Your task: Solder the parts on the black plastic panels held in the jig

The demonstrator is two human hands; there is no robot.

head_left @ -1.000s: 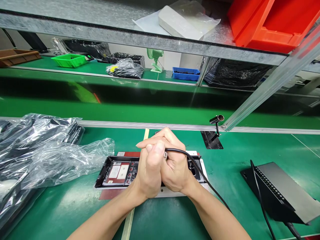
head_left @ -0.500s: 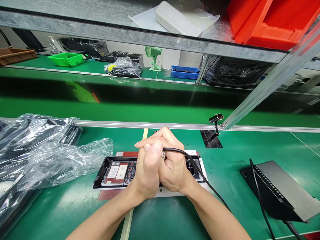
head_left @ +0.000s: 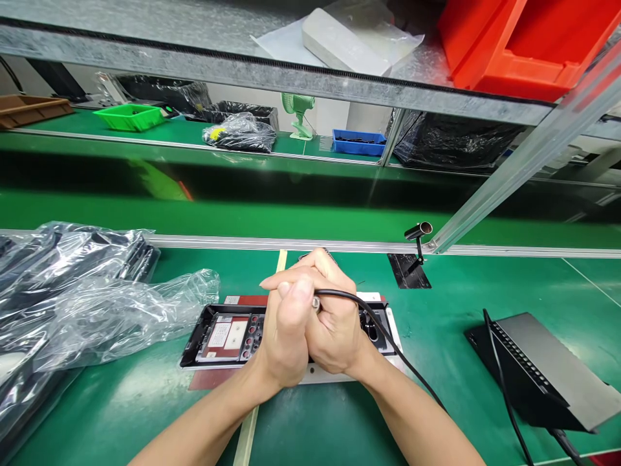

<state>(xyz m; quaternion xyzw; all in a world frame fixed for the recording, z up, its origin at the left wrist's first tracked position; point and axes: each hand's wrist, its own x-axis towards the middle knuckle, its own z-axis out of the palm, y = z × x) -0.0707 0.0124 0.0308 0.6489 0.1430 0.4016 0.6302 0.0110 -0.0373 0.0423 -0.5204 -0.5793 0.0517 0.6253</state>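
Observation:
My left hand (head_left: 288,330) and my right hand (head_left: 334,317) are closed and pressed together above a black rectangular housing (head_left: 196,333). A black cable (head_left: 383,327) comes out between them at the left thumb and crosses over my right wrist. A small metal end (head_left: 316,303) shows between the hands. My right hand grips the corded thing, whose body is hidden; what the left fingers hold is also hidden. The housing lies flat, with a white label panel and round holes in its left part. My hands cover its middle.
Clear plastic bags (head_left: 130,317) with dark parts lie left. On the right are a black tube holder (head_left: 419,230) on a stand and a black-and-grey box (head_left: 548,369) with cables. A metal shelf (head_left: 233,68) with a red bin (head_left: 485,45) hangs above.
The hands stay clasped in almost the same place over the housing. Only a very slight shift of the view is visible.

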